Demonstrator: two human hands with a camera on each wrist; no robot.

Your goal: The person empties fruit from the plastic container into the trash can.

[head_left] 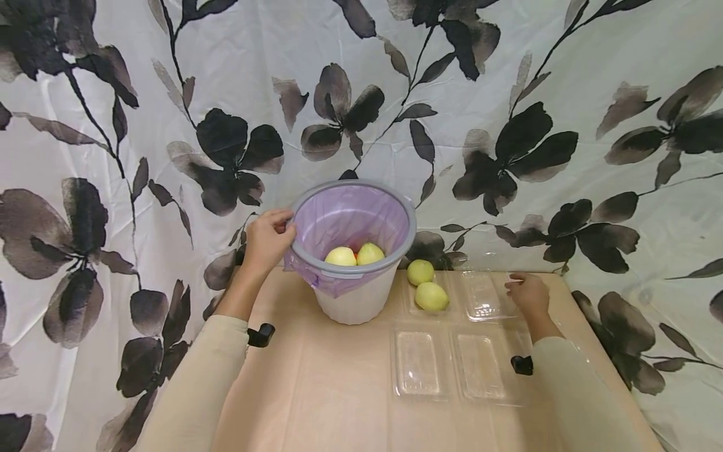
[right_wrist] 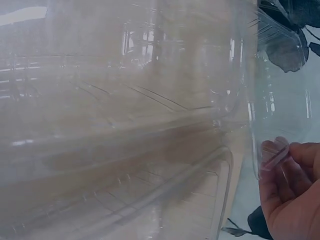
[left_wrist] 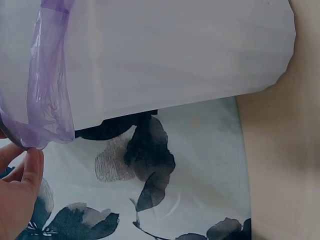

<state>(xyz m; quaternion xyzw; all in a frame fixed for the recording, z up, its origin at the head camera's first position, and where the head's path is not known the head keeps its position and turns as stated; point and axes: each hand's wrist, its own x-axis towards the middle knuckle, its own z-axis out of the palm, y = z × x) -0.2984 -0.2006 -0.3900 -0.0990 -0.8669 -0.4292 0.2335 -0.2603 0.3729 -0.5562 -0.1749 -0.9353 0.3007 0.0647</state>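
At the upper middle of the table stands a white bin (head_left: 354,304) with a grey rim and a purple plastic liner (head_left: 339,210) folded over it. Yellow-green round fruits (head_left: 370,253) and a bit of something red lie inside. My left hand (head_left: 268,242) pinches the bin's rim on its left side, where the liner overhangs in the left wrist view. On the right, my right hand (head_left: 530,296) pinches the edge of a clear plastic container (head_left: 482,295), its thumb and fingertips on a corner in the right wrist view. Two more yellow-green fruits (head_left: 432,296) sit in the clear container beside it.
Two more clear containers, one on the left (head_left: 419,364) and one on the right (head_left: 480,367), lie nearer on the brown table (head_left: 316,389). A white floral cloth (head_left: 395,75) hangs right behind the table and along both sides.
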